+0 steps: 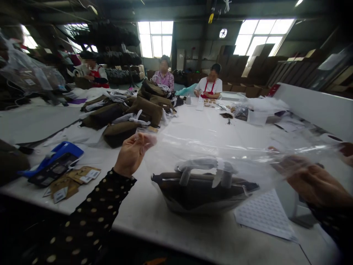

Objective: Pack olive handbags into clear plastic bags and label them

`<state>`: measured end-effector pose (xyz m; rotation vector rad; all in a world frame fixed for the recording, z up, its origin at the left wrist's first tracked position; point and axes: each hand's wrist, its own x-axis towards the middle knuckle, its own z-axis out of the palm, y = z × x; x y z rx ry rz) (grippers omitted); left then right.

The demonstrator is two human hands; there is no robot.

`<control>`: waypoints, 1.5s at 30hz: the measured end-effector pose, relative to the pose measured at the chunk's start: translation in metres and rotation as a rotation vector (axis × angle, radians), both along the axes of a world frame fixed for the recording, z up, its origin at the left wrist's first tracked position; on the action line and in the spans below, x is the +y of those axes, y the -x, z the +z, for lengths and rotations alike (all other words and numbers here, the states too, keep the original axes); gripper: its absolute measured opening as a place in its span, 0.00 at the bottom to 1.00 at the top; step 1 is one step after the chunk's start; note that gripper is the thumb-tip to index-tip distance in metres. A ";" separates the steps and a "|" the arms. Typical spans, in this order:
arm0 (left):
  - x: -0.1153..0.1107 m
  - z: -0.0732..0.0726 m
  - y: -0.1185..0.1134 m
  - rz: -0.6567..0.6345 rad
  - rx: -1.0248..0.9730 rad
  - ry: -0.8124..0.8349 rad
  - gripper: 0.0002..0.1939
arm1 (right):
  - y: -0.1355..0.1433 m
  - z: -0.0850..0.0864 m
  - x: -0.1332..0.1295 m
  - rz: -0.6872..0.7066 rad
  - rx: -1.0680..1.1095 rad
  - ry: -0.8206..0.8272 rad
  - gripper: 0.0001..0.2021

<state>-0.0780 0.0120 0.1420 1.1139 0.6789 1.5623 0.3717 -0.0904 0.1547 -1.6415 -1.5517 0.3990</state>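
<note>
"How's that bag sitting?"

"Lower centre of the frame, handles up on the white table — long axis running left to right, below and between my hands. My left hand is pinching the clear plastic near the bag's left end."

"And the other?"

"My right hand is off the right end, against the plastic — too blurred to tell if it's closed. Can't call which is nearer, either."

Around a dark handbag on the white table, the left hand pinches clear plastic at ten o'clock and the right hand grips it at three; brown handbags heap up at eleven, tags lie at nine, a patterned sheet at four
</note>
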 end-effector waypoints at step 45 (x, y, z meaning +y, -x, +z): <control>-0.009 -0.067 -0.256 -0.911 1.015 0.000 0.12 | -0.040 -0.234 -0.115 -0.333 0.083 0.096 0.09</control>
